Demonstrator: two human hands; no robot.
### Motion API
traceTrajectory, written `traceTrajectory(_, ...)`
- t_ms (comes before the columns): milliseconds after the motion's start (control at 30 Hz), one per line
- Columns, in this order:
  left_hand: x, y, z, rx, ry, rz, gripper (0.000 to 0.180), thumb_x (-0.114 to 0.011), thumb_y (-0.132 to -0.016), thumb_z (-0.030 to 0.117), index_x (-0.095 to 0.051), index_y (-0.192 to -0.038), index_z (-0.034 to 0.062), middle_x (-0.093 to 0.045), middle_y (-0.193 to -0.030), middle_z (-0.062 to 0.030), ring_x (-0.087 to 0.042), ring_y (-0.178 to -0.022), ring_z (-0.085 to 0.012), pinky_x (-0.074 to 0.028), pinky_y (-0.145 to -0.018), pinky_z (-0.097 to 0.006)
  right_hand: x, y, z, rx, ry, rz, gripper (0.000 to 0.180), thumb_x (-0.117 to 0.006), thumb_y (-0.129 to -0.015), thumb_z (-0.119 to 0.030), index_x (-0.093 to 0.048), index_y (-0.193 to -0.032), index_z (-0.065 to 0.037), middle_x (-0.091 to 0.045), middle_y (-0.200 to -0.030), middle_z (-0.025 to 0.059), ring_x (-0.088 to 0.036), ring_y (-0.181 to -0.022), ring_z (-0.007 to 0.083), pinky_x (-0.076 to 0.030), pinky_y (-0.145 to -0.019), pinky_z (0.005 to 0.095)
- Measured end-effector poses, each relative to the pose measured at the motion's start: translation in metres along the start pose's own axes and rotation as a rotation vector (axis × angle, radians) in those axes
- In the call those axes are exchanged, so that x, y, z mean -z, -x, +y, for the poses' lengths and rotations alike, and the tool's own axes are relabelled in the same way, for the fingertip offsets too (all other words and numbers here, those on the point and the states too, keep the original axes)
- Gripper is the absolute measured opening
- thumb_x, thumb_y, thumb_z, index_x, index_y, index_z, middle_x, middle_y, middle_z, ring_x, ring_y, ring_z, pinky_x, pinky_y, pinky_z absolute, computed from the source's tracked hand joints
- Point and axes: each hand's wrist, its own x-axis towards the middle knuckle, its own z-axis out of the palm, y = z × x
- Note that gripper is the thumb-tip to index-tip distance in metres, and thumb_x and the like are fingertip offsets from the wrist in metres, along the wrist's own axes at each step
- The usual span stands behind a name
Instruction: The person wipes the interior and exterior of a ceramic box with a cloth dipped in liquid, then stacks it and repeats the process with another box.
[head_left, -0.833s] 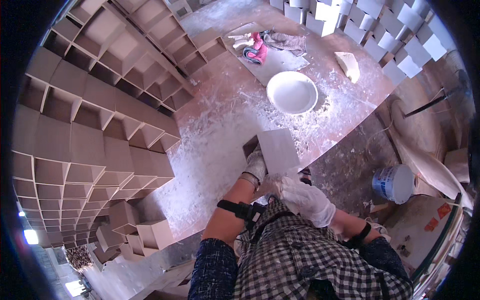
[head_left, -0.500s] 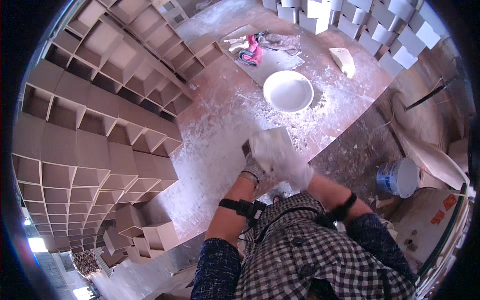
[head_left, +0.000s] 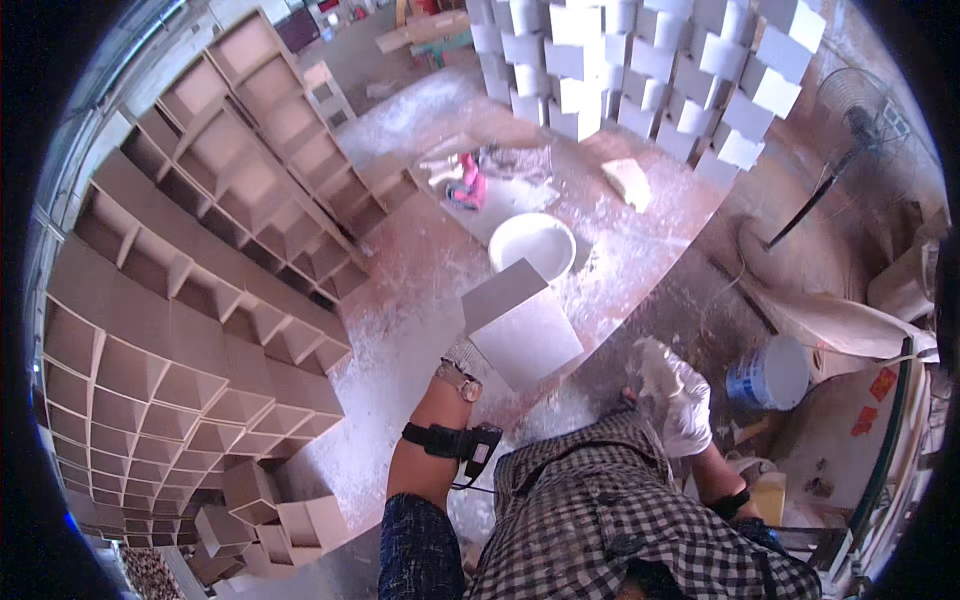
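My left hand (head_left: 462, 357), in a knit glove with a watch at the wrist, grips a grey-brown board box (head_left: 525, 335) by its lower left side. Most of those fingers are behind the box. The box is tilted, with two plain faces showing. Apart from it, to the right, is my right hand (head_left: 680, 395) in a whitish glove. Its fingers are curled around something pale that I cannot make out. Just beyond the box, a round white basin (head_left: 533, 245) stands on the powder-dusted board.
Stacked open-fronted boxes (head_left: 190, 350) rise on the left. More boxes (head_left: 620, 75) form a wall at the back. Pink and grey cloths (head_left: 470, 185) and a cream-coloured block (head_left: 627, 183) lie beyond the basin. A bucket (head_left: 770, 373) and a standing fan (head_left: 860, 125) are at right.
My right hand has come off the box and moved right. The box, still in my left hand, has turned to show two faces. The view has tilted up.
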Motion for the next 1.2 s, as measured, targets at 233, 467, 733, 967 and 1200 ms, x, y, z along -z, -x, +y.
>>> traceTrajectory(233,-0.046,-0.053,0.097,-0.172,-0.022,-0.061,0.043,-0.062,-0.083,0.038,-0.059,-0.118,0.0126,-0.060,-0.119,-0.0101,-0.058,-0.108,-0.0278,-0.046,-0.094,-0.039,0.042,-0.038,0.032,0.050,-0.049,-0.283,0.026,-0.066,-0.089,-0.012,-0.064,-0.115,-0.004,-0.060,-0.126,0.0102,-0.054,-0.115,0.0176,-0.048,-0.081,0.0269)
traceTrajectory(467,-0.119,-0.121,0.151,-0.218,-0.017,-0.084,0.043,-0.063,-0.083,0.037,-0.060,-0.118,0.0124,-0.060,-0.119,-0.0102,-0.058,-0.108,-0.0279,-0.046,-0.095,-0.039,0.122,-0.091,0.023,0.046,-0.006,-0.140,0.026,-0.061,-0.093,-0.010,-0.063,-0.118,-0.005,-0.064,-0.109,0.0031,-0.057,-0.092,0.0104,-0.047,-0.072,0.0250)
traceTrajectory(733,-0.209,-0.196,0.179,-0.225,0.015,-0.125,0.044,-0.063,-0.082,0.037,-0.060,-0.118,0.0122,-0.061,-0.119,-0.0103,-0.057,-0.109,-0.0279,-0.046,-0.095,-0.039,0.204,-0.162,-0.064,0.426,0.024,-0.119,0.027,-0.055,-0.096,-0.010,-0.060,-0.122,-0.006,-0.065,-0.098,0.0014,-0.057,-0.082,0.0084,-0.047,-0.068,0.0238)
traceTrajectory(967,-0.261,-0.243,0.199,-0.261,0.076,-0.139,0.044,-0.064,-0.081,0.036,-0.060,-0.118,0.0120,-0.061,-0.120,-0.0105,-0.057,-0.109,-0.0280,-0.046,-0.095,-0.039,0.183,-0.211,-0.211,1.256,0.495,0.025,0.036,-0.057,-0.082,0.006,-0.060,-0.115,-0.007,-0.060,-0.119,0.0197,-0.055,-0.118,0.0397,-0.039,-0.102,0.0447)
traceTrajectory(1200,-0.279,-0.273,0.216,-0.315,0.079,-0.148,0.045,-0.065,-0.080,0.036,-0.060,-0.118,0.0118,-0.061,-0.120,-0.0106,-0.057,-0.110,-0.0280,-0.046,-0.095,-0.039,0.167,-0.241,-0.217,0.606,-0.252,-0.279,0.028,-0.057,-0.091,-0.009,-0.060,-0.117,0.001,-0.062,-0.117,0.0133,-0.059,-0.109,0.0239,-0.042,-0.099,0.0336)
